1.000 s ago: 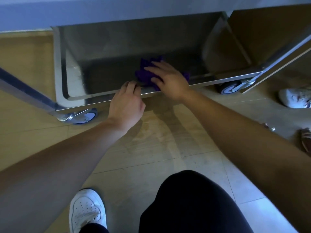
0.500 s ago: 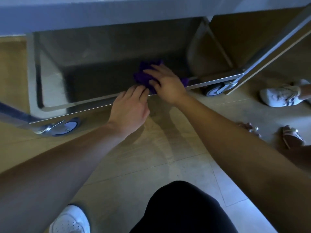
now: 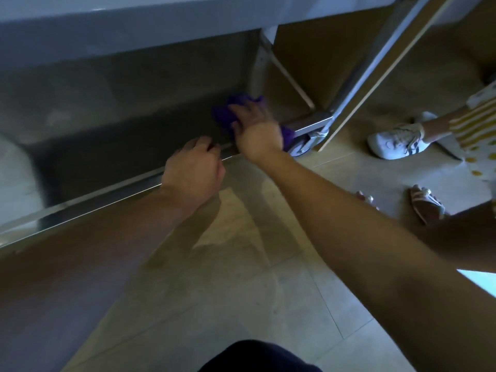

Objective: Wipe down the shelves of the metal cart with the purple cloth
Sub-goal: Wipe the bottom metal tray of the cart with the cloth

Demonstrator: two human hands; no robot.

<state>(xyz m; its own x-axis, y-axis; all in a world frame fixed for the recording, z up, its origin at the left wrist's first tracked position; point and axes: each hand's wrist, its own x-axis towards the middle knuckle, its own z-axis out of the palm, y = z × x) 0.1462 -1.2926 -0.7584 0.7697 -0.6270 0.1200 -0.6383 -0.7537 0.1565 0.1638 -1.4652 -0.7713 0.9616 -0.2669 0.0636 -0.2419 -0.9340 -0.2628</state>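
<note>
A person crouched on a tiled floor (image 3: 241, 277) works at the lower shelf (image 3: 120, 140) of a metal cart (image 3: 134, 30), seen from a head-worn camera. Behind the left stretch of the shelf's front rim (image 3: 94, 204), the dim steel runs back into shadow under the shelf above. About midway along that rim, the left hand (image 3: 192, 169) braces against the cart, fingers curled over the rim's edge and holding nothing else. Just behind the rim and to the right of that hand, the purple cloth (image 3: 226, 115) lies bunched on the shelf near its right-hand end, and a fold shows past the wrist near the caster wheel (image 3: 300, 147). The right hand (image 3: 255, 124) lies on top of the cloth, fingers stretched fairly flat, pressing it down rather than gripping it. At the rim's right end the corner post (image 3: 359, 73) rises. Well to the right of the rim, another person's white sneaker (image 3: 397, 142) and a sandal (image 3: 426, 204) stand on the floor.

The shelf's long axis follows the rim, and the cloth sits at the right end of it. The open run of steel therefore lies to the left of the right hand. The next stroke would likely sweep that way, passing behind the left hand on the rim.
</note>
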